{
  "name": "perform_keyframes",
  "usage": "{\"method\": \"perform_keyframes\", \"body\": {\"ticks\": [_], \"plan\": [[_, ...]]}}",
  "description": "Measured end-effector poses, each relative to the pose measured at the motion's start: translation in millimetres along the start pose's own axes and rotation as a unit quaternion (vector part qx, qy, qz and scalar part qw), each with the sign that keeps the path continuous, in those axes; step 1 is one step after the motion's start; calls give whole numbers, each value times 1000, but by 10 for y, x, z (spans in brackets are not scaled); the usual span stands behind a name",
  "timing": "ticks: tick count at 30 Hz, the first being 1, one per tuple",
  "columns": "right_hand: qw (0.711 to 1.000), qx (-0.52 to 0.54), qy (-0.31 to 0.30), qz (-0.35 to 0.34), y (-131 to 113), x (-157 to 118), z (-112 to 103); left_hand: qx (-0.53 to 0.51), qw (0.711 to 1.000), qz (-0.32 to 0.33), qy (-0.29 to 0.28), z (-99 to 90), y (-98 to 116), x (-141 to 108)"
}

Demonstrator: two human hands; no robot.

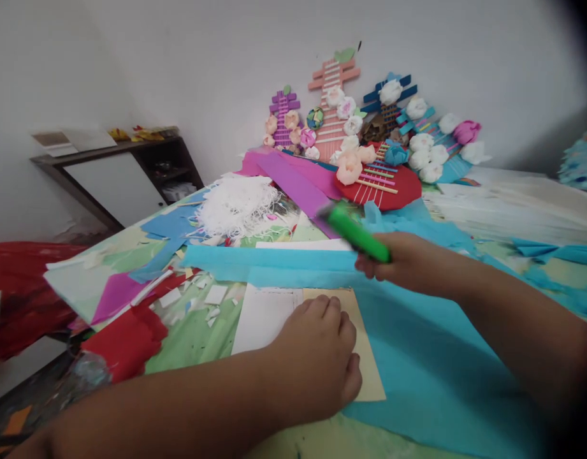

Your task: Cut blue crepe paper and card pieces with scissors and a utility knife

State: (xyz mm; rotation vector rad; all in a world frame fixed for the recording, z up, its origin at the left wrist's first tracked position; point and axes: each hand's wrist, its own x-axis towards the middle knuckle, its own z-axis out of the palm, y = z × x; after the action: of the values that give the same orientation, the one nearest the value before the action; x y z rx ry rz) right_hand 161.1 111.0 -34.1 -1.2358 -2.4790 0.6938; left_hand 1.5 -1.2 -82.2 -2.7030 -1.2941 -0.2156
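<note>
A green tool (355, 233), its dark tip blurred, is held in the right hand (398, 258); the fingers are closed around its lower end, and it is raised above the table, its tip directed away from the body and toward the left. By the left hand (317, 354), a cream card (371, 379) and a white card (257, 325) are covered in part where they meet; its fingers are laid over them, loosely bent and clasping nothing visible. The cream card is placed partly over a large blue sheet (441, 382), and just beyond both cards a folded blue strip (269, 257) is stretched crosswise. To the left, white scraps (217, 294) and crumpled red paper (128, 341) are scattered over a green cloth (192, 350). Farther back, a heap of white string (236, 207) is seen beside a purple strip (293, 182). Against the wall (217, 57), several guitar-shaped crafts trimmed with paper flowers are propped, among them a pink guitar (332, 73); a red guitar (410, 190) is laid in front.
</note>
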Motion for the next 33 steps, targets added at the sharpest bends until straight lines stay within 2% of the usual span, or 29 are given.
{"method": "perform_keyframes", "body": {"ticks": [2, 5, 12, 22, 33], "plan": [[991, -109, -79, 3, -45, -15, 59, -5, 1000, -3, -10, -13, -4, 1], [977, -177, -121, -4, -43, -3, 161, -10, 1000, -13, -25, -46, -3, 8], [968, -224, -117, -14, 6, 20, 246, -5, 1000, -21, -22, -83, 9, 10], [964, -230, -126, -33, 2, 63, 288, -5, 999, -22, -33, -67, 11, 2], [979, -154, -135, -17, 75, 127, 254, 5, 999, -2, -35, -17, 2, -14]]}}
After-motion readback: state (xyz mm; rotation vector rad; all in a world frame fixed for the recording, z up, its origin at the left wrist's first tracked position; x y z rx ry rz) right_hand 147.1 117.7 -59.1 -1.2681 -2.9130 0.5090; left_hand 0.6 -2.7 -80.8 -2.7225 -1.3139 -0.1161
